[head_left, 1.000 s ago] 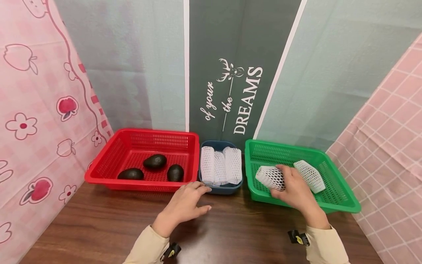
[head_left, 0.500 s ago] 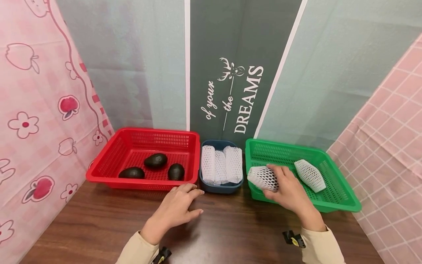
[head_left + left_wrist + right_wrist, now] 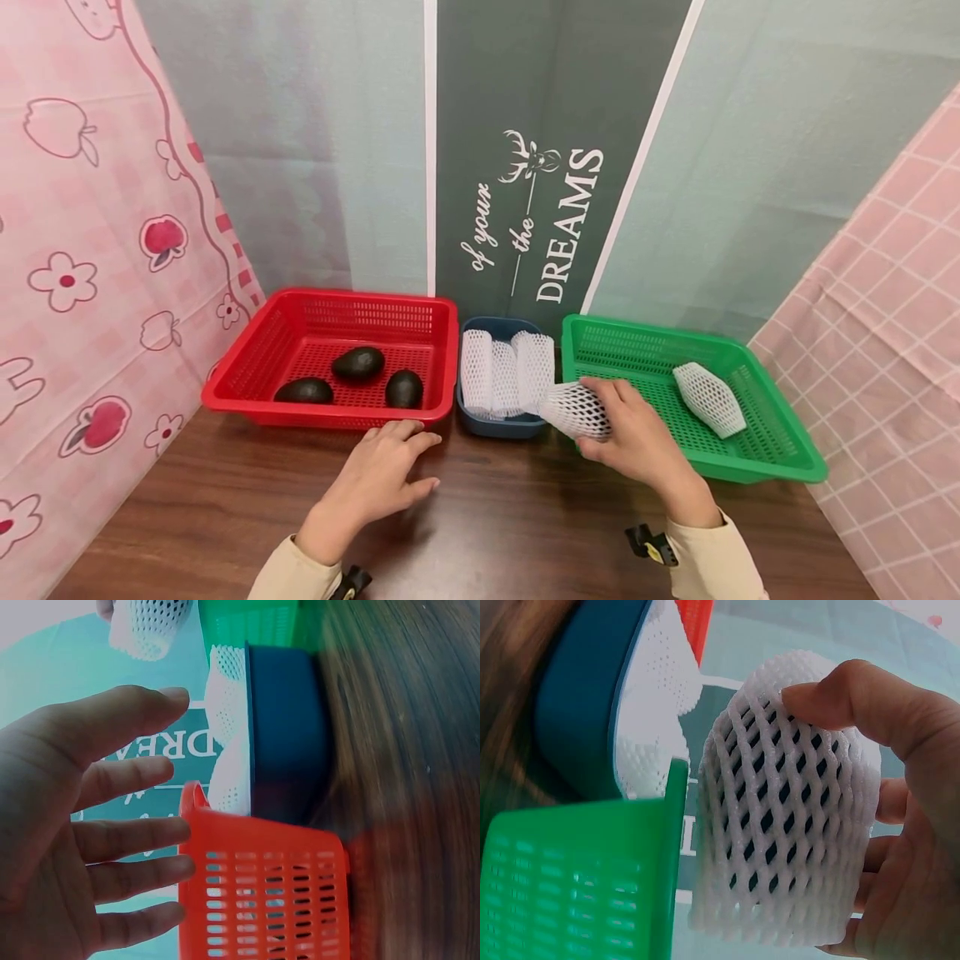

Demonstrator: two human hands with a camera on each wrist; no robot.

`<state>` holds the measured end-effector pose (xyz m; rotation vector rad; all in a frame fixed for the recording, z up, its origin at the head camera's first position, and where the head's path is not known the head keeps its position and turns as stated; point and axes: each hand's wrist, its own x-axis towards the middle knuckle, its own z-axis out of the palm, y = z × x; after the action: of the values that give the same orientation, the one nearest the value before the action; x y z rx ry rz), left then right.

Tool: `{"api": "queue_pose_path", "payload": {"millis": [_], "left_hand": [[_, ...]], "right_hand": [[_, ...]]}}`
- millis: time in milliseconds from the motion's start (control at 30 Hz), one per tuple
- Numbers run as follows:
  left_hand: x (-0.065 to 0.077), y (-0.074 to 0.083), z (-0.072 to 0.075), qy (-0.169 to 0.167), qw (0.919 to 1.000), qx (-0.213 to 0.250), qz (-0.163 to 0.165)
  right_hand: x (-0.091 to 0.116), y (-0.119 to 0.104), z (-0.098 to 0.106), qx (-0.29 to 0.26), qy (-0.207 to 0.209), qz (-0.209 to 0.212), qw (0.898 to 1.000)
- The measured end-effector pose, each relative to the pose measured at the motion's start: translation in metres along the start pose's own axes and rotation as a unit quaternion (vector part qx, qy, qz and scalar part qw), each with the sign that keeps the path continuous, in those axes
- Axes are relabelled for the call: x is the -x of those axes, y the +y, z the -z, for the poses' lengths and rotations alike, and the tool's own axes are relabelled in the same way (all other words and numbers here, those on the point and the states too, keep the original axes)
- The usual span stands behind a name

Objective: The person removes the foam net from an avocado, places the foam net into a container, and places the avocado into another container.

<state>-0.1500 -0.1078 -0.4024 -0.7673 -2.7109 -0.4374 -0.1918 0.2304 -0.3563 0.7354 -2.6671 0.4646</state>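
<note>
- White foam netting wraps the dark fruit, the netted avocado [image 3: 576, 410], which the right hand [image 3: 633, 433] holds with thumb on top and fingers curled beneath; it hangs right of centre in the frame, over the near left corner of the green basket [image 3: 780, 467].
- A second ago that netted avocado lay low inside the green basket; it has since come up and leftward, past the basket's left wall, to just beside the blue tub [image 3: 497, 427] of empty foam sleeves [image 3: 507, 382]. I judge it is being taken back out, not set down.
- Left hand [image 3: 378, 477] rests flat on the wooden table [image 3: 510, 533], fingers spread and relaxed, holding nothing; its fingertips lie near the front rim of the red basket [image 3: 247, 400]. It has slid slightly back toward the lower left since the earlier frame.
- Unchanged: three bare avocados [image 3: 357, 364] sit in the red basket, and a second netted fruit [image 3: 708, 399] lies in the green one.
</note>
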Motion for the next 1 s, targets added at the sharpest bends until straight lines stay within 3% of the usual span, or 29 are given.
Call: {"api": "queue_pose_path", "payload": {"millis": [300,800,1000], "left_hand": [[0.009,-0.012,-0.001,0.017,0.9998,0.011,0.002],[0.014,-0.022,-0.011,0.017,0.9996,0.021,0.005],[0.014,-0.025,-0.017,0.009,0.9994,0.032,0.009]], "right_hand": [[-0.004,-0.015,-0.013,-0.017,0.002,0.029,0.999],[-0.005,-0.030,-0.033,-0.024,0.020,0.069,0.997],[-0.004,-0.035,-0.044,-0.041,0.004,0.058,0.997]]}}
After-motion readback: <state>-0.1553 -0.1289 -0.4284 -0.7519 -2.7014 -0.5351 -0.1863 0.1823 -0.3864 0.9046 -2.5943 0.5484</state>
